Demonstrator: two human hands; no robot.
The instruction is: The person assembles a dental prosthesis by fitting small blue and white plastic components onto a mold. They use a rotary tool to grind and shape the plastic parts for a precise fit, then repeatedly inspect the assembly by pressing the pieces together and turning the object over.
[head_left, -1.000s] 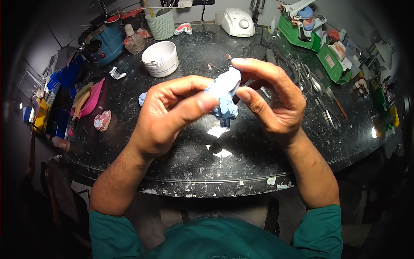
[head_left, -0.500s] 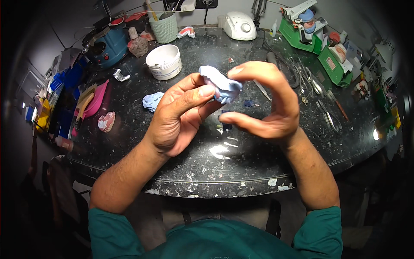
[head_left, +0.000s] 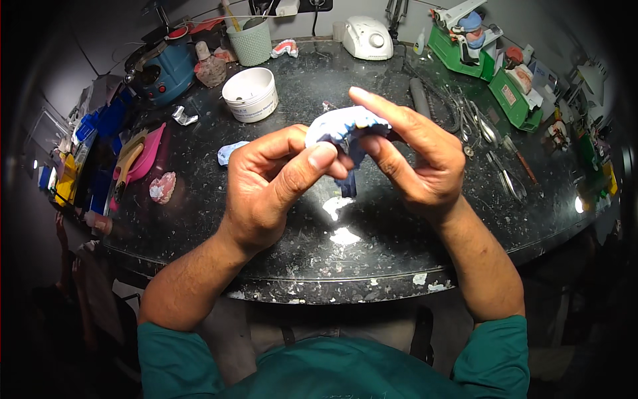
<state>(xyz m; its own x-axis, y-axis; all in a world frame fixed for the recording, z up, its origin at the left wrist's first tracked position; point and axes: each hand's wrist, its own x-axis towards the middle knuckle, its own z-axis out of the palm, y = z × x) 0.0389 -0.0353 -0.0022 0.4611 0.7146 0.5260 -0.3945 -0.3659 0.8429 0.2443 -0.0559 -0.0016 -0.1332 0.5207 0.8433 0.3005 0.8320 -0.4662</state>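
Observation:
A pale blue dental cast (head_left: 340, 122) is raised above the bench, its row of teeth facing me. My left hand (head_left: 266, 183) pinches its left end, thumb in front and fingers partly hidden behind. At the other end, the thumb of my right hand (head_left: 428, 159) presses the cast's edge, while the index finger stretches up behind it. Below the cast a dark blue piece (head_left: 347, 185) is partly covered by my fingers; its kind is unclear. Behind my left hand lies another pale blue plaster piece (head_left: 230, 152), partly hidden.
A white tub (head_left: 249, 100) stands beyond my left hand. On the left are a pink dental model (head_left: 163, 187) and a pink dustpan (head_left: 147, 159) with a brush. Metal hand tools (head_left: 505, 176) lie to the right, near green boxes (head_left: 515, 100). A white control unit (head_left: 367, 38) sits at the back.
The cast has turned so its teeth face me more. My right hand, spread around it with thumb and index apart, has closed onto its right end.

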